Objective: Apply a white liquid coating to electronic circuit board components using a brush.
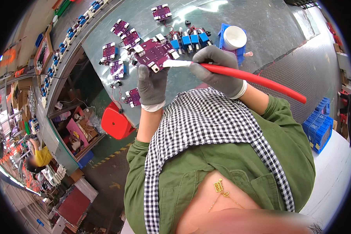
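My left hand (152, 87), in a grey glove, grips the near edge of a purple circuit board (154, 54) with white corner pieces. The board is held up over the table. In my gloved right hand (218, 72) is a long red-handled tool (263, 79) with a white tip (177, 63). That tip meets the board's near right corner; I cannot make out what it is made of. More purple boards (131, 38) lie beyond and to the left, some with blue blocks and red wires. Several blue blocks with silver parts and wires (187, 41) sit just past the board.
A white round tub (234, 38) stands in a blue basket (223, 31) at the right. A red stool (115, 123) is by the table's left edge. Blue crates (318, 126) stand far right. Along the left runs a line of blue blocks (62, 46); a person in yellow (43, 156) works beyond.
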Tool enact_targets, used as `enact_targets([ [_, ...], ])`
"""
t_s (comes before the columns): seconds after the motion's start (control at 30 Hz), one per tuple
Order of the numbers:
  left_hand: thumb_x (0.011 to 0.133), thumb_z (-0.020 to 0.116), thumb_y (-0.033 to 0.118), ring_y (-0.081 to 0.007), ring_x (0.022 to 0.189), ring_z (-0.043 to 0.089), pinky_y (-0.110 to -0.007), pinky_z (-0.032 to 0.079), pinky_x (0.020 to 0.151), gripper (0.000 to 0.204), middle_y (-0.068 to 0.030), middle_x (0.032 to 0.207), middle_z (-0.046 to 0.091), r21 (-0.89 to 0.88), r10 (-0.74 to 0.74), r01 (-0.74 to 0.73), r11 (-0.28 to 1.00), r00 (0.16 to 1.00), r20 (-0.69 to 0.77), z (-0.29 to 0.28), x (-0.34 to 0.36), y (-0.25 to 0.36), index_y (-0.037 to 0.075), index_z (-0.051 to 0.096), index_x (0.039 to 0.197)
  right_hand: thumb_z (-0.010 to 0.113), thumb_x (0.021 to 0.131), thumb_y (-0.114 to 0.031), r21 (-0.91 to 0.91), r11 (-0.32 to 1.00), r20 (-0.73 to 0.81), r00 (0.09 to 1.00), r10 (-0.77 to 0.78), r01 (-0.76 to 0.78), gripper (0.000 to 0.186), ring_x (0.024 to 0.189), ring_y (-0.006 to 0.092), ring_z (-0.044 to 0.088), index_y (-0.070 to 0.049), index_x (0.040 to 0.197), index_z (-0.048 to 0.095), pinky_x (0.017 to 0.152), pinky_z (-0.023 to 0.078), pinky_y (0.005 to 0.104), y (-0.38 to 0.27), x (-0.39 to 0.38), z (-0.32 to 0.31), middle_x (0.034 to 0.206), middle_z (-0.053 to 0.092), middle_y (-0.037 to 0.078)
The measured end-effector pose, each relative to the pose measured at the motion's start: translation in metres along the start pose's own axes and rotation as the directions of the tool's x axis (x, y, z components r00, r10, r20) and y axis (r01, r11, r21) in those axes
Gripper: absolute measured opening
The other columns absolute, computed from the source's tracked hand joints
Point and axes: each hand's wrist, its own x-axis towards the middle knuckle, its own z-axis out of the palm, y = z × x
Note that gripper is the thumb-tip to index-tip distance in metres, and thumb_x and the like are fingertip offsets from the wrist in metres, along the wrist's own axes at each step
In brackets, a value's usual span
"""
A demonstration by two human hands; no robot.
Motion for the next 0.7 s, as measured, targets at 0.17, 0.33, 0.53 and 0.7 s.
enact_targets([
  [0.17, 0.091, 0.066, 0.035, -0.0263, 0.118, 0.056, -0.048, 0.042, 0.105, 0.053, -0.0104, 0.126, 0.059, -0.074, -0.050, 0.041, 0.996, 0.991, -0.124, -0.014, -0.008, -0.004, 0.004, 0.052, 0.130, 0.073, 0.078, -0.007, 0.051, 0.988, 0.081, 0.986, -0.149, 0.145, 0.013, 0.060, 0.0122, 0.060, -0.004, 0.082, 0.060, 0.057, 0.048, 0.0255, -0.007, 0.011, 0.013, 0.069, 0.063, 0.005],
  [0.33, 0.091, 0.059, 0.027, -0.0291, 0.116, 0.058, -0.052, 0.047, 0.100, 0.047, -0.0124, 0.125, 0.060, -0.019, -0.063, 0.061, 0.998, 0.989, -0.133, -0.031, 0.014, 0.003, 0.004, 0.050, 0.132, 0.073, 0.079, -0.006, -0.017, 0.996, 0.137, 0.987, -0.081, 0.084, 0.012, 0.061, 0.0121, 0.059, -0.005, 0.085, 0.062, 0.057, 0.048, 0.0258, 0.006, -0.002, 0.005, 0.071, 0.063, 0.005],
  [0.53, 0.089, 0.058, 0.016, -0.0330, 0.107, 0.062, -0.051, 0.050, 0.090, 0.042, -0.0163, 0.120, 0.061, 0.411, -0.129, 0.510, 0.756, 0.731, -0.670, -0.230, 0.019, 0.021, 0.003, 0.052, 0.128, 0.067, 0.089, -0.008, -0.230, 0.972, -0.113, 0.994, 0.011, -0.037, 0.011, 0.075, 0.0094, 0.061, -0.004, 0.099, 0.066, 0.068, 0.051, 0.0226, 0.064, 0.012, -0.072, 0.084, 0.067, 0.003],
  [0.7, 0.082, 0.072, 0.029, -0.0378, 0.121, 0.052, -0.042, 0.041, 0.103, 0.056, -0.0244, 0.128, 0.055, 0.799, 0.448, 0.412, -0.438, 0.871, -0.203, -0.113, 0.033, 0.032, 0.001, 0.053, 0.127, 0.062, 0.094, -0.021, -0.348, 0.868, -0.105, 0.934, 0.341, -0.356, 0.016, 0.080, 0.0118, 0.064, -0.007, 0.100, 0.068, 0.076, 0.052, 0.0241, 0.142, 0.004, -0.127, 0.085, 0.068, 0.003],
])
